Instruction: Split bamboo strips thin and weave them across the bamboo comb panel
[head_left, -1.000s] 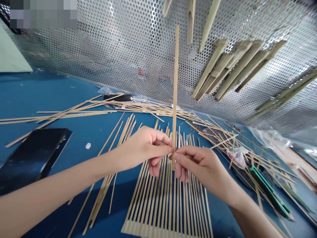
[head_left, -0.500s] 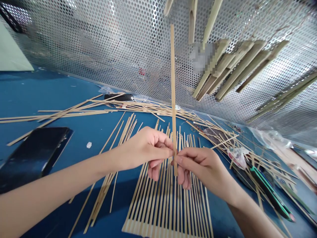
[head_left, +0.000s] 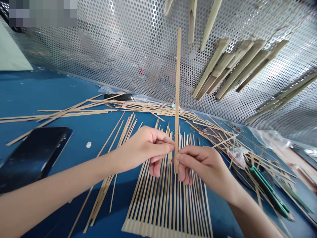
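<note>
A flat bamboo strip (head_left: 177, 82) stands nearly upright between my hands, its top end in front of the perforated metal panel. My left hand (head_left: 156, 147) pinches it from the left with thumb and forefinger, close to its lower end. From the right, my right hand (head_left: 195, 160) grips the same strip slightly lower, fingers curled. Beneath both hands a row of parallel bamboo strips (head_left: 165, 211) lies on the blue tabletop, joined along the near edge by a pale band. Part of this row is hidden by my hands.
More loose strips (head_left: 106, 195) lie left of the row, and a dark phone (head_left: 34, 155) farther left. A long heap of strips (head_left: 146, 107) runs below the perforated panel (head_left: 111, 56). On the right are a green-and-black tool (head_left: 269, 193) and plastic wrapping (head_left: 272, 138). Split bamboo pieces (head_left: 237, 72) rest against the panel.
The upright strip has shifted slightly right and now leans a little to the right at its top. Both hands still pinch its lower end.
</note>
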The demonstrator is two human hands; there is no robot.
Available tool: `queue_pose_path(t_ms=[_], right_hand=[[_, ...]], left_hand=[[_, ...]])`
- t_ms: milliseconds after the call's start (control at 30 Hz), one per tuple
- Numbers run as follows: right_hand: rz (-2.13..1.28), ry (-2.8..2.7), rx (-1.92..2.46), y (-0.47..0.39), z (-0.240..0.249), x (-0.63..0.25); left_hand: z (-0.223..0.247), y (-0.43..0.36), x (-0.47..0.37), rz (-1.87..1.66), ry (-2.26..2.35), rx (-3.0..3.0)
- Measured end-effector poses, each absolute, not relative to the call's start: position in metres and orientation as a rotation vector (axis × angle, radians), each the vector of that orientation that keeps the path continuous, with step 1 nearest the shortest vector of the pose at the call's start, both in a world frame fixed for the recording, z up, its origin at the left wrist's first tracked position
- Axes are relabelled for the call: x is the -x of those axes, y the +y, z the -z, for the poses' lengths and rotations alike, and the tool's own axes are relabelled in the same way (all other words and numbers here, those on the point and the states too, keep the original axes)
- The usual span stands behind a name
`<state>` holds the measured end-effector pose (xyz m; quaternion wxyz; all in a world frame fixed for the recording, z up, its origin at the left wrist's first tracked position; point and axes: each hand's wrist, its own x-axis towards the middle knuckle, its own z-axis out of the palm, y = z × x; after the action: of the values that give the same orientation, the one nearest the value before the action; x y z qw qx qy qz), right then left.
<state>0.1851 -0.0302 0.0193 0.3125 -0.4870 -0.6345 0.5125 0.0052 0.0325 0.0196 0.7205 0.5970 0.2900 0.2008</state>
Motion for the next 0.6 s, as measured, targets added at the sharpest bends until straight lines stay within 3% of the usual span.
queue_pose_path(t_ms=[233, 600], right_hand=[[-0.748, -2.045, 1.456, -0.0361, -0.0195, -0.1831], [-1.004, -1.91, 1.375, -0.0337, -0.0226, -0.183]], left_hand=[[-0.0206, 0.0289, -0.0055, -0.426, 0.738, -1.39], [-0.0215, 0.0301, -0.0069, -0.518, 0.675, -1.401]])
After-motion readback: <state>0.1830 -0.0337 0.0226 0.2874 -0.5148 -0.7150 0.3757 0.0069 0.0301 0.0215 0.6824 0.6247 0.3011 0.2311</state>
